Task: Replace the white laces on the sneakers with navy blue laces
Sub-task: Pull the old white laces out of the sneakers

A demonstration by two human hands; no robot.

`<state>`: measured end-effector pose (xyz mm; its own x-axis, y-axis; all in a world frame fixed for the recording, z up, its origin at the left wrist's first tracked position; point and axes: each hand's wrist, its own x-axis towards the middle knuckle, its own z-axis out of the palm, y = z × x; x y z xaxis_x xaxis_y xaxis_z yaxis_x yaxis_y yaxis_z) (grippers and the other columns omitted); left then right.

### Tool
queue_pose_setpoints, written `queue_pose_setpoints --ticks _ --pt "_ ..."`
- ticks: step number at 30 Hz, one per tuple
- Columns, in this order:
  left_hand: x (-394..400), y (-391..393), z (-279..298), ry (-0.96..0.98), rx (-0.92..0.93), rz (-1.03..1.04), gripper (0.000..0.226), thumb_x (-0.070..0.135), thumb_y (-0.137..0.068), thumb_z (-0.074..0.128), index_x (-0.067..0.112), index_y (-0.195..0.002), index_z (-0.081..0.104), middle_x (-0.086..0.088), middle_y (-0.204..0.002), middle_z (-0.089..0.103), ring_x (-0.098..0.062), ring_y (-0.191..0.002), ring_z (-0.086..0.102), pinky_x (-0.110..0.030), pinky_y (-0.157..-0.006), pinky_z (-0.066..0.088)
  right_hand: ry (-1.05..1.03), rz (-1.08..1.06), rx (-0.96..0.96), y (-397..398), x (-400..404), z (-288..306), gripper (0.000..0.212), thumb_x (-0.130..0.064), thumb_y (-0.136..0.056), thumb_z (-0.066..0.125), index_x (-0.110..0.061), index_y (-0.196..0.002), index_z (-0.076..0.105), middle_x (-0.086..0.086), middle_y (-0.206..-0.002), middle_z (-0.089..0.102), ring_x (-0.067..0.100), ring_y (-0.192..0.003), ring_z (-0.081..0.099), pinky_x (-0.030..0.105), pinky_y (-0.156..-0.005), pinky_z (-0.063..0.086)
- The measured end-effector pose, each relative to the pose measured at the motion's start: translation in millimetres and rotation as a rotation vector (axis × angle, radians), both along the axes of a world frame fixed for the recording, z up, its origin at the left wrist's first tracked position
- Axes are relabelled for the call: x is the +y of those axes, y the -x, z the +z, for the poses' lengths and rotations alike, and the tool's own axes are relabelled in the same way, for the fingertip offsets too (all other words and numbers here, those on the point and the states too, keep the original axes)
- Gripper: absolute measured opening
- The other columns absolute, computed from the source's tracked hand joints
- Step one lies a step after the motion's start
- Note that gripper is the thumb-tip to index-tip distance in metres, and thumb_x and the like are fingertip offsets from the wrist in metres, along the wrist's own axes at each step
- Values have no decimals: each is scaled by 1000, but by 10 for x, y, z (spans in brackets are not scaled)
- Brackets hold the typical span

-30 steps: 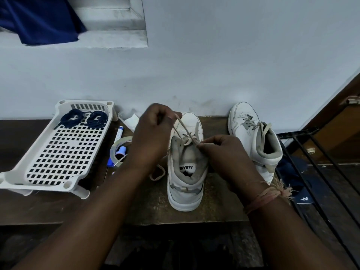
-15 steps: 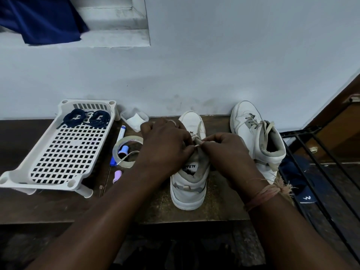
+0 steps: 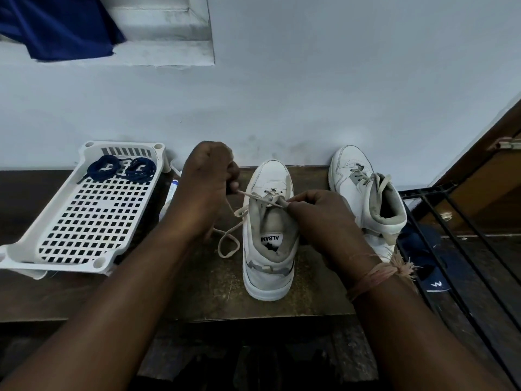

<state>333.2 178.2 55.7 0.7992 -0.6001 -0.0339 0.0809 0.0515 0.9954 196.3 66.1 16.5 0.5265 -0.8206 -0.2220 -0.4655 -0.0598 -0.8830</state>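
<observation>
My left hand [image 3: 207,179] is curled in a tight grip on one end of the white lace [image 3: 255,196], drawing it out to the left of the near sneaker [image 3: 269,249], which stands in the middle of the dark surface [image 3: 208,289] with its toe toward the wall. My right hand [image 3: 321,218] pinches the same lace at the upper eyelets. A slack loop of lace lies on the surface left of the shoe. The second sneaker [image 3: 363,193] stands to the right, still laced. Two coiled navy laces [image 3: 121,168] rest at the far end of the white tray [image 3: 84,215] on the left.
</observation>
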Motion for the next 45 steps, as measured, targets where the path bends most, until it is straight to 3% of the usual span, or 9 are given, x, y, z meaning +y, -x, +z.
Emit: queue_pose_setpoints --ticks 7,10,13,18,22,29,35,40,45 --pt "-17 37 -263 -659 -945 -257 23 61 -84 69 43 -99 72 13 -79 60 -6 -79 60 -29 -67 44 22 20 -58 -22 21 -31 3 -23 -87 73 -21 -86 74 -2 -72 71 13 -65 67 36 -63 57" --pt "-57 46 -335 -741 -1092 -244 20 57 -86 69 39 -92 76 7 -88 56 -15 -88 58 -33 -72 45 41 20 -58 -27 18 -45 4 -25 -87 74 -21 -89 73 -3 -73 71 11 -64 67 34 -60 55" --pt "-91 71 -315 -508 -894 -172 19 41 -94 65 29 -81 72 5 -87 60 -12 -85 59 -34 -76 44 31 25 -65 -19 19 -49 4 -20 -87 72 -21 -90 74 -3 -70 69 8 -57 61 29 -56 49" --pt "-69 110 -140 -3 179 -206 30 23 -109 43 14 -84 55 -2 -89 76 -22 -86 70 -40 -81 55 33 34 -70 -30 11 -57 10 -17 -86 68 -23 -91 74 -2 -73 69 5 -57 59 27 -56 47" --pt "-106 27 -117 260 558 -80 37 28 -109 42 17 -74 45 2 -59 39 -14 -56 43 -26 -61 43 64 75 -80 -48 25 -34 18 -12 -85 63 -26 -92 72 -9 -65 63 -2 -45 49 22 -50 40" --pt "19 -302 -125 345 404 249 35 31 -109 42 22 -75 43 7 -58 38 -9 -48 34 -27 -54 36 170 138 -19 -52 41 5 22 -14 -87 61 -29 -97 72 -8 -75 69 -1 -57 57 20 -55 41" --pt "77 -101 -202 -645 -228 22 32 38 -96 54 16 -75 64 7 -58 64 -11 -56 61 -25 -53 44 497 242 161 -100 113 -32 15 -25 -87 64 -31 -95 74 -3 -102 59 13 -85 62 28 -73 48" --pt "12 156 -368 -659 -589 113 51 81 -69 65 31 -80 66 6 -90 67 -14 -96 61 -33 -86 48 605 278 207 -103 151 1 16 -27 -88 65 -26 -103 72 -2 -101 56 19 -91 61 37 -80 53" --pt "77 89 -381 -563 -344 -46 14 30 -82 80 22 -82 68 2 -78 72 -11 -71 67 -31 -68 52 545 256 181 -95 119 -47 29 -8 -85 60 -30 -101 72 -4 -103 57 15 -92 58 28 -77 43"
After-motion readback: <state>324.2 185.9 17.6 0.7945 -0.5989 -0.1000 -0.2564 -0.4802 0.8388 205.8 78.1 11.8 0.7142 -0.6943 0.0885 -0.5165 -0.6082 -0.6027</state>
